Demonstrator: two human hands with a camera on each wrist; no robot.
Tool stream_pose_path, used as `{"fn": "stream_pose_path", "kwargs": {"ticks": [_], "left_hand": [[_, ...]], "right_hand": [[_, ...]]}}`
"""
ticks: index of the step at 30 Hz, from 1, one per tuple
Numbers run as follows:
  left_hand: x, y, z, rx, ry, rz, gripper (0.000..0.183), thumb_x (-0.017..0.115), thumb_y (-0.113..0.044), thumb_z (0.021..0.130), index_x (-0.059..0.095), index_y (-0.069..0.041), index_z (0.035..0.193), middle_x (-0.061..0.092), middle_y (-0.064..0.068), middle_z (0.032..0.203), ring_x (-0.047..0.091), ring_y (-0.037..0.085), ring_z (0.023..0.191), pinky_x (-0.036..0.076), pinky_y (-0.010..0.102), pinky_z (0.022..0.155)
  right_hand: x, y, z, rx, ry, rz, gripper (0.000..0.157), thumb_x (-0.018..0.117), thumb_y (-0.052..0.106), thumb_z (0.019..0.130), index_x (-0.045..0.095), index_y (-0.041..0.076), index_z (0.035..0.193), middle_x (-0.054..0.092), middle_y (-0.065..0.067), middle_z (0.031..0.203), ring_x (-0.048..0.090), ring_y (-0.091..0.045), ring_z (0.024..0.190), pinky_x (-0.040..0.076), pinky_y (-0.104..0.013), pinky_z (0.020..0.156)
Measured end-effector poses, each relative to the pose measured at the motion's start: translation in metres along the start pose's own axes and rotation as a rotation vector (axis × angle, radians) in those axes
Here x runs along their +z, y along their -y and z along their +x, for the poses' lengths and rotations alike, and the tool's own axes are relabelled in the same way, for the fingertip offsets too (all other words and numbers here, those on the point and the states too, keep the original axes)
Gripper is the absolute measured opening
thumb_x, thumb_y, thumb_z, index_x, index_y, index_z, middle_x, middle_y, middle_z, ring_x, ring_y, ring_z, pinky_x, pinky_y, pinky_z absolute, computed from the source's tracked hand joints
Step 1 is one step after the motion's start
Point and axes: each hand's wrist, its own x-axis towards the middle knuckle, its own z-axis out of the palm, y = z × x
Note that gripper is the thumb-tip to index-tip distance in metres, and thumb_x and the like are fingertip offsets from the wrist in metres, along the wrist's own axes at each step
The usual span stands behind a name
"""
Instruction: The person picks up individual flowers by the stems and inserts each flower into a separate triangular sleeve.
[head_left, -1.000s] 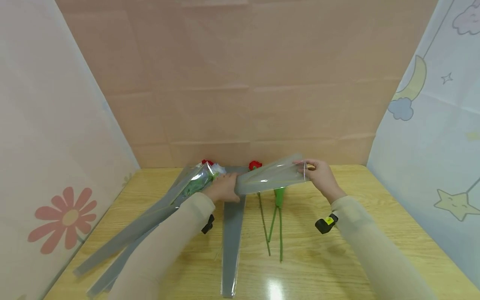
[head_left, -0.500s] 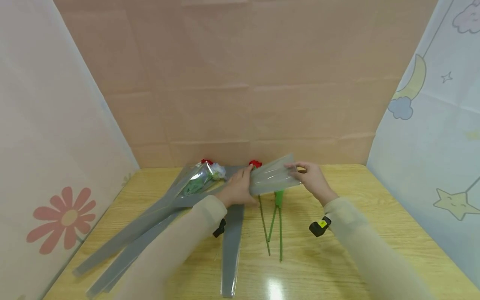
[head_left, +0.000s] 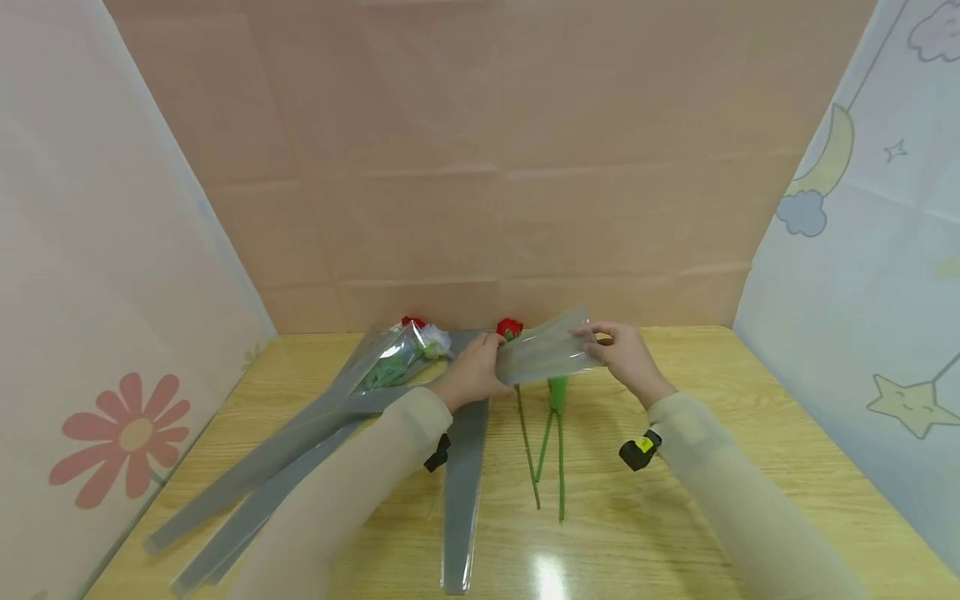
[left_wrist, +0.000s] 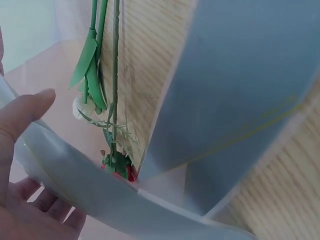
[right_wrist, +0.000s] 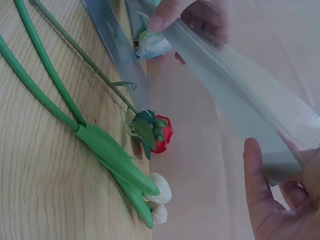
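Watching this remotely, I've got both hands busy on one clear plastic sleeve (head_left: 543,348), held up off the table (head_left: 622,508) and stretched between them. The left hand (head_left: 471,371) grips it partway along, thumb on one side of the film and fingers on the other, and the narrow part runs on past that hand to the left. The right hand (head_left: 628,358) pinches the wide end by its edge between thumb and fingers. Between the hands, on the table, I can see a red rose (head_left: 510,327) with its head just past the film, nearer the left hand, and beside it toward the right hand a pair of white tulips (right_wrist: 160,189), their heads easiest to make out from the right wrist cam. Beneath the left hand there's another flat sleeve (head_left: 463,508) reaching back toward the person, and just left of that hand lie some wrapped flowers (head_left: 390,367), red and pale heads showing.
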Motion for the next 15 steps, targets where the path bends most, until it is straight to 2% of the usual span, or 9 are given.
{"fn": "stream_pose_path", "kwargs": {"ticks": [6, 11, 15], "left_hand": [[0.0005, 0.0010, -0.0022, -0.032, 0.029, -0.090, 0.073, 0.082, -0.026, 0.077, 0.042, -0.005, 0.135, 0.048, 0.012, 0.133, 0.052, 0.027, 0.118, 0.045, 0.042, 0.100], [0.0021, 0.0022, -0.0027, -0.034, 0.018, -0.100, 0.070, 0.083, -0.025, 0.077, 0.045, -0.007, 0.132, 0.052, 0.012, 0.129, 0.055, 0.027, 0.114, 0.047, 0.042, 0.097], [0.0037, 0.0043, -0.0025, -0.028, 0.002, -0.098, 0.068, 0.083, -0.024, 0.076, 0.046, -0.007, 0.131, 0.053, 0.012, 0.126, 0.056, 0.027, 0.110, 0.048, 0.042, 0.095]], "right_hand": [[0.0027, -0.0003, 0.0006, 0.001, 0.023, 0.001, 0.032, 0.060, 0.008, 0.095, 0.064, 0.012, 0.127, 0.043, -0.017, 0.148, 0.054, -0.038, 0.123, 0.051, -0.030, 0.080], [0.0038, -0.0015, -0.0011, 0.007, 0.044, -0.004, 0.032, 0.060, 0.014, 0.096, 0.063, 0.013, 0.128, 0.040, -0.017, 0.150, 0.052, -0.039, 0.125, 0.052, -0.044, 0.091], [0.0048, -0.0030, -0.0013, 0.019, 0.057, 0.021, 0.033, 0.060, 0.015, 0.096, 0.062, 0.011, 0.129, 0.039, -0.017, 0.150, 0.054, -0.038, 0.122, 0.052, -0.042, 0.090]]}}
